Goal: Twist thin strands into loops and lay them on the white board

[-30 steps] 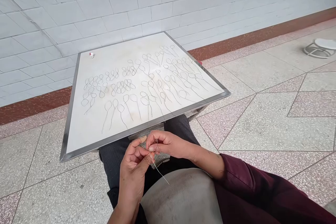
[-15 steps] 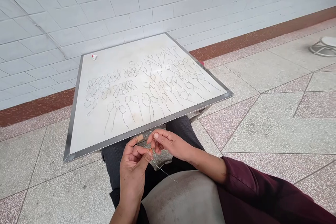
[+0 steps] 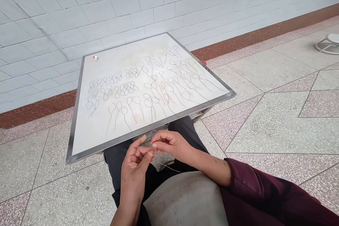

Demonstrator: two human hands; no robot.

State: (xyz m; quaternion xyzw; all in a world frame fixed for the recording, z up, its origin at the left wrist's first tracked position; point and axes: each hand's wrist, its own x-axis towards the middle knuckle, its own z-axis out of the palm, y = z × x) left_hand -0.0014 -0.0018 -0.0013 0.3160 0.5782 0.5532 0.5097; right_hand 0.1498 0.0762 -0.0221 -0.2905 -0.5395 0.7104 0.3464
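A thin wire [image 3: 169,167] is pinched between thumb and index finger of my left hand [image 3: 137,159], in front of the table's near edge. Its loop arches above my fingertips and its loose tail runs to the lower right. My right hand [image 3: 172,144] closes on the same wire just beside the left fingertips. A tan wrap [image 3: 142,139] covers one left fingertip. On the white table [image 3: 95,130] lie several looped wires [image 3: 124,110], some with one loop and a long tail, others bent into figure-eights at the left.
A small white and red object [image 3: 95,58] sits at the table's far left corner. The tiled wall [image 3: 119,10] stands behind the table. A white stool [image 3: 328,44] is on the floor at the far right.
My right fingers have moved down and closed in against the left fingertips at the wire. The wire's tail has swung upward a little.
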